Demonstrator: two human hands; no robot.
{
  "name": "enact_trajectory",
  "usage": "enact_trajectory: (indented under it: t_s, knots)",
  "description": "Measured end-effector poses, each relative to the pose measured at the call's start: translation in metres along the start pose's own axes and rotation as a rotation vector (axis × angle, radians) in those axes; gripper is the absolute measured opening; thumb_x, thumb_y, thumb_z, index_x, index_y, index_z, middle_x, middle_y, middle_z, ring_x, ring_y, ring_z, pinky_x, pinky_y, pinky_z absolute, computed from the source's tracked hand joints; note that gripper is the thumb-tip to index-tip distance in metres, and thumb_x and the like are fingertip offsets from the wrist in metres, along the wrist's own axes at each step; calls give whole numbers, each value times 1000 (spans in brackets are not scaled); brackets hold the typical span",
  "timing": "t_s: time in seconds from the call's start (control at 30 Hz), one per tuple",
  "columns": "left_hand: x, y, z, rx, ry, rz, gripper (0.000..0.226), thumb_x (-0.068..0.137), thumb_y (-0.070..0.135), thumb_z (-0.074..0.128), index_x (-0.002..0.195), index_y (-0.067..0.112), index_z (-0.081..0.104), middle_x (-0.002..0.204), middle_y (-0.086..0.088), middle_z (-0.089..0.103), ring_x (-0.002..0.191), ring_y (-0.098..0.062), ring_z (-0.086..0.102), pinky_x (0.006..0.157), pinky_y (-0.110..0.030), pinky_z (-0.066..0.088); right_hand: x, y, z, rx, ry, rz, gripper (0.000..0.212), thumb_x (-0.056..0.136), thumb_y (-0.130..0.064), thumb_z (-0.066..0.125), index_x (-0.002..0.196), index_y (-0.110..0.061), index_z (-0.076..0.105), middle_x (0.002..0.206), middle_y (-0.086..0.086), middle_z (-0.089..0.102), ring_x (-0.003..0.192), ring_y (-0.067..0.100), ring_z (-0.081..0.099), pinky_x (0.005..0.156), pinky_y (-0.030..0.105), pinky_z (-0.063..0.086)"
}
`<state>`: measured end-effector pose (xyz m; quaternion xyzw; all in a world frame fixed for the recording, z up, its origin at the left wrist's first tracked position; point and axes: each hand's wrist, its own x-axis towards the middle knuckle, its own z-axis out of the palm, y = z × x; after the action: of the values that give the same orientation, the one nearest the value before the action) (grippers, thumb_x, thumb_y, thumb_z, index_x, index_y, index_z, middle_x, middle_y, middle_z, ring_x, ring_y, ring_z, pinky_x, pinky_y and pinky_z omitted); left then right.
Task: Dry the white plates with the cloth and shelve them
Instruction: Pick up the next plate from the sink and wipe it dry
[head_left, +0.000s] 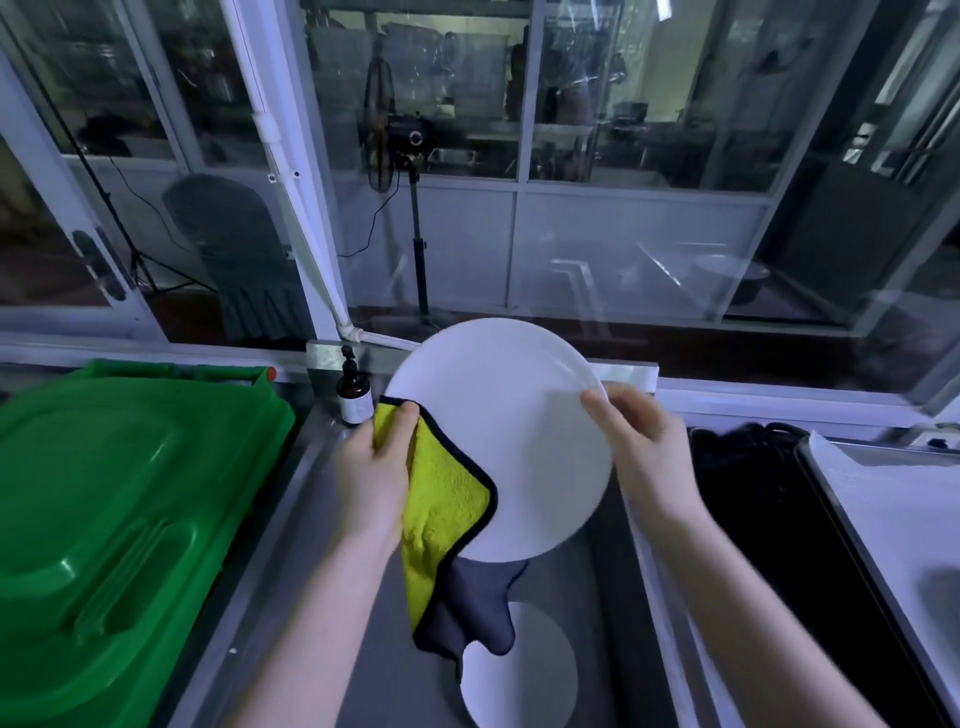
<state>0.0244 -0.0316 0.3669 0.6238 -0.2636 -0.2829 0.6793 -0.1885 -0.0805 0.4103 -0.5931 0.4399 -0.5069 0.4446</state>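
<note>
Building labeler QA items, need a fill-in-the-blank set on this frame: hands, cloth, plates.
1. The left hand holds a cloth that is grey on one side and ____ on the other.
2. The right hand holds the rim of a ____ plate.
3. A second plate lies ____ the held one.
4. The brown bottle stands beside a ____ lid.

Missing words: yellow; white; below; green.
</note>
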Motion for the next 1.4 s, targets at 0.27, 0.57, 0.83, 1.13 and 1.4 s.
enact_trajectory:
  t_s: [0.27,0.57,0.83,1.13,1.4]
  knots:
    - [2,46,16,493,-503,509,78,75,66,66,87,-11,62,73,-27,61,58,-21,43,56,-40,38,25,-41,0,-566,-434,-343,54,92,-30,70,56,-19,30,53,-10,26,50,6,26,48,19,21]
    - [-31,-8,35,-95,267,-402,41,90,53,61,77,15,59,68,3,60,62,-17,55,58,-27,45,-10,4,43,282,415,223,49,95,-34,64,67,3,50,66,4,41,61,10,38,57,29,30]
    - [1,-1,11,-160,181,-339,33,87,46,69,79,14,65,90,-11,67,83,-28,62,77,-45,52,-14,4,0,-438,-65,-456,63,82,-35,79,140,-23,56,148,4,51,136,11,48,113,28,37]
    - [13,39,10,-7,-64,-264,29,84,45,72,85,16,74,88,-10,76,86,-33,72,83,-48,58,-14,4,-15,-1131,-440,-1188,38,98,-9,45,129,-13,67,141,6,59,133,33,53,103,51,48]
    - [-8,49,40,-461,-297,-476,43,94,57,49,109,22,67,112,2,74,84,-18,73,66,-32,59,-29,-15,29,-492,-271,-559,31,90,-10,67,92,-41,68,70,-29,64,64,-9,58,65,6,42]
